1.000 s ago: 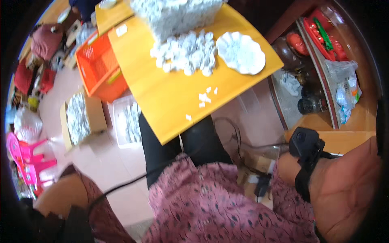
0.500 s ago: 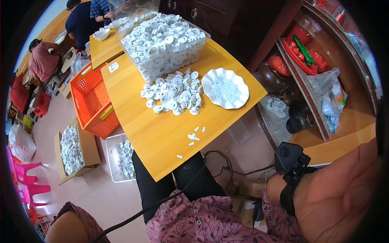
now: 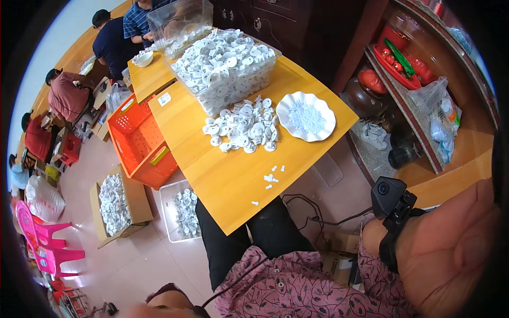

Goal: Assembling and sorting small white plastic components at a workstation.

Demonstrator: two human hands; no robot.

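- Heap of white disc-shaped plastic pieces (image 3: 246, 130): loose on the yellow wooden table (image 3: 233, 199), toward its far side.
- White fluted dish (image 3: 332, 124): just right of the heap, holding small translucent bits.
- Clear plastic tub (image 3: 236, 94): beyond the heap, filled high with similar white pieces.
- Small white pegs (image 3: 269, 179): scattered near the table's near right edge.
- Right hand (image 3: 450, 249): at the near right, palm showing, apart from the table; its fingers are hidden, so I cannot tell whether they are spread or pressed together.
- Left forearm (image 3: 172, 300): partly visible at the near edge; its hand's state I cannot tell.
- Left floor: orange crate (image 3: 159, 169), cardboard box (image 3: 139, 204) of white pieces, pink plastic chair (image 3: 31, 225).
- Far left: seated co-workers (image 3: 69, 98).
- Right: stone-topped shelves (image 3: 405, 111) holding bags and jars.
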